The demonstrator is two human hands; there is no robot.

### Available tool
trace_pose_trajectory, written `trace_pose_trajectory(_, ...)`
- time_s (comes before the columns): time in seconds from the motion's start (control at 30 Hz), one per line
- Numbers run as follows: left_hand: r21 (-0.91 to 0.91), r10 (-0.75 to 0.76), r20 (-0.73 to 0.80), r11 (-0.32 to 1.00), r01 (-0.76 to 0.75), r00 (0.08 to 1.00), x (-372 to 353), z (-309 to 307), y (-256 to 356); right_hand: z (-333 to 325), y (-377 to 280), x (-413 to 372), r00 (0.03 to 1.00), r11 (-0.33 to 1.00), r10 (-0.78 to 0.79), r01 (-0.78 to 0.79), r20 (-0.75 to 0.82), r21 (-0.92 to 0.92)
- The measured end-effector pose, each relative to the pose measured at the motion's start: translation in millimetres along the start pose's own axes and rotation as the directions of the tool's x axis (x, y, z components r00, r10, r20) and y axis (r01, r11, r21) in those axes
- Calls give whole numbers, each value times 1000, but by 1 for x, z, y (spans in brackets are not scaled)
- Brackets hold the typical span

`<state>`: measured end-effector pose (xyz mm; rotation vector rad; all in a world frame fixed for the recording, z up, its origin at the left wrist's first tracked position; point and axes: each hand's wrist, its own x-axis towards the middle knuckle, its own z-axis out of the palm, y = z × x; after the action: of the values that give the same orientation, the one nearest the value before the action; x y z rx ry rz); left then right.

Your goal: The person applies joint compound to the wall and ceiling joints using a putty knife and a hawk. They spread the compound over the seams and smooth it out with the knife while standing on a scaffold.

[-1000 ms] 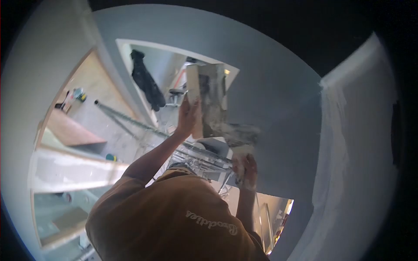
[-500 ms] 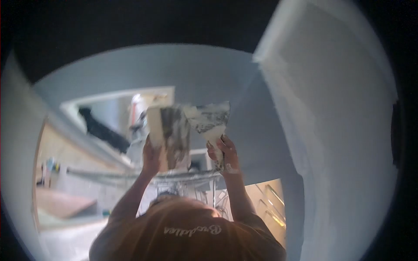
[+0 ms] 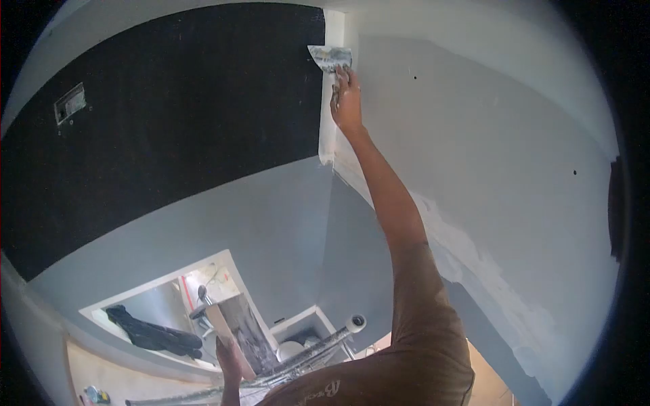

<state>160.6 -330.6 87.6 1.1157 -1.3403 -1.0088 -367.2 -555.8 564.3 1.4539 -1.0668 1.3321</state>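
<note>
Fingers (image 3: 343,76) of the raised right hand (image 3: 348,107) grip a smeared putty knife (image 3: 332,59), and the left hand (image 3: 228,357), far below, grips a streaked board (image 3: 249,331), the knife's blade (image 3: 326,54) across the white strip (image 3: 328,128) along the right edge of the black surface (image 3: 203,101), well apart from the board it was beside half a second ago.

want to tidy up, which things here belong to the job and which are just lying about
Job in hand:
wide-blade knife, in right hand
smeared tray, in left hand
white corner strip

Apparently lying about:
dark garment-like thing
small items, lower left
</note>
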Motion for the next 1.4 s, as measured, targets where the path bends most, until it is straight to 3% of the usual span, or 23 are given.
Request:
trace_pose_trajectory(0.03,-1,10,1,1000,-10,1000,-5,-6,-13,8,11,13,1000,999,-24,23,-15,-42)
trace_pose_trajectory(0.1,376,172,1,913,-160,985,-8,-17,-34,24,24,36,999,994,-38,36,-20,-100)
trace_pose_trajectory(0.13,174,-55,-43,983,61,998,-2,-8,22,26,24,48,997,992,-69,64,-47,-113)
trace_pose_trajectory(0.23,143,14,-82,990,-2,997,0,-14,-2,36,34,74,992,985,-110,100,-64,-142)
trace_pose_trajectory(0.27,178,83,-191,983,-48,978,0,-10,-22,36,32,81,989,984,-125,114,-77,-139)
trace_pose_trajectory(0.43,90,-12,-150,996,26,989,0,-20,-38,47,41,96,989,987,-112,100,-93,-127)
trace_pose_trajectory(0.57,-17,-106,-160,994,104,982,-3,-11,-10,48,43,103,992,986,-107,96,-74,-135)
trace_pose_trajectory(0.67,12,-15,-143,1000,17,990,-1,-11,-6,52,50,102,984,977,-160,146,-81,-157)
trace_pose_trajectory(1.0,0,-61,-77,998,61,995,-2,-18,-19,54,27,-26,1000,996,14,-12,27,-90)
trace_pose_trajectory(1.07,-124,-93,-68,989,84,993,-2,-18,-22,53,19,-57,998,996,52,-49,38,-76)
trace_pose_trajectory(1.1,-118,-92,-66,989,84,994,-1,-19,-20,53,17,-70,995,995,82,-79,49,-61)
trace_pose_trajectory(1.17,125,-22,-53,992,28,998,3,-16,-5,51,11,-98,994,994,99,-97,53,-43)
trace_pose_trajectory(1.2,42,-34,-51,998,36,998,1,-10,10,51,8,-110,992,994,108,-107,58,-23)
trace_pose_trajectory(1.4,112,-89,-50,989,94,995,0,-23,-4,57,-4,-161,976,980,195,-198,99,16)
